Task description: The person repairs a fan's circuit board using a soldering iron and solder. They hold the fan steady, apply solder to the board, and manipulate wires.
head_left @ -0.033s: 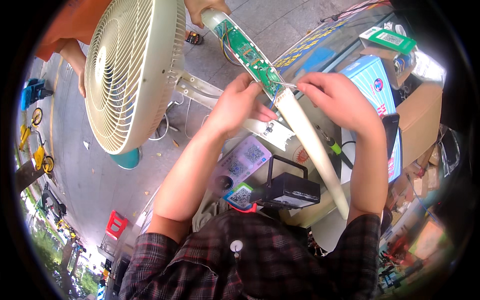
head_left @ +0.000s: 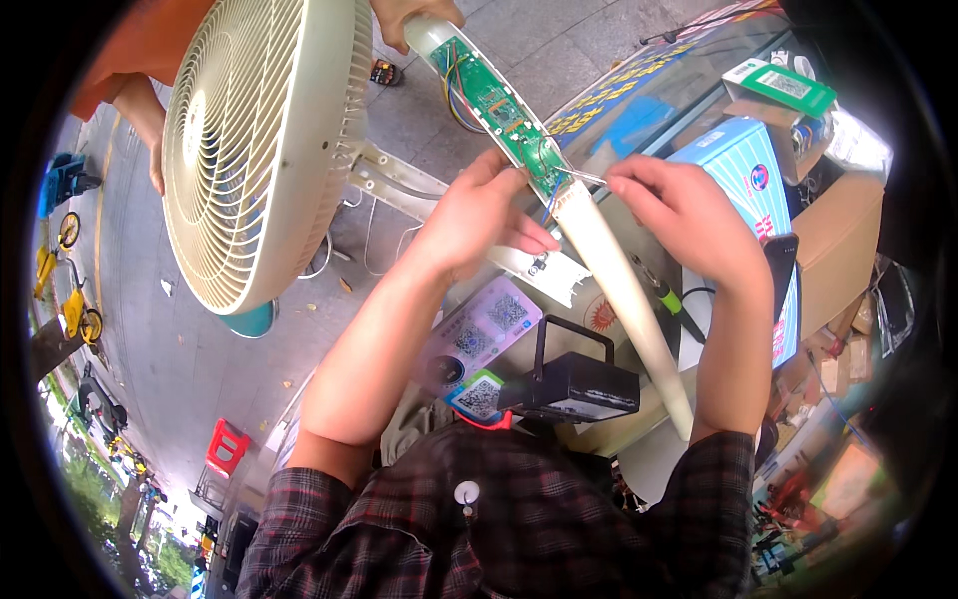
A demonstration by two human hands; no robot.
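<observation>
The left grip (head_left: 477, 216) flanks the circuit board (head_left: 496, 105) near its lower end.

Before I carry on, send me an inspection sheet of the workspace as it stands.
Surface: worktop, largely covered.
Job's things: circuit board in the white post; fan to the left.
Clutter: blue box, phone, black box with handle, green-handled tool, code cards.
Hands: left hand at the post's edge; right hand holding a thin metal tool near the board.
Cables: coloured wires beside the board; grey cable beside the fan.
Surroundings: a co-worker's hand at the post's top, another hand at the fan; red stool, yellow bike beyond.
</observation>
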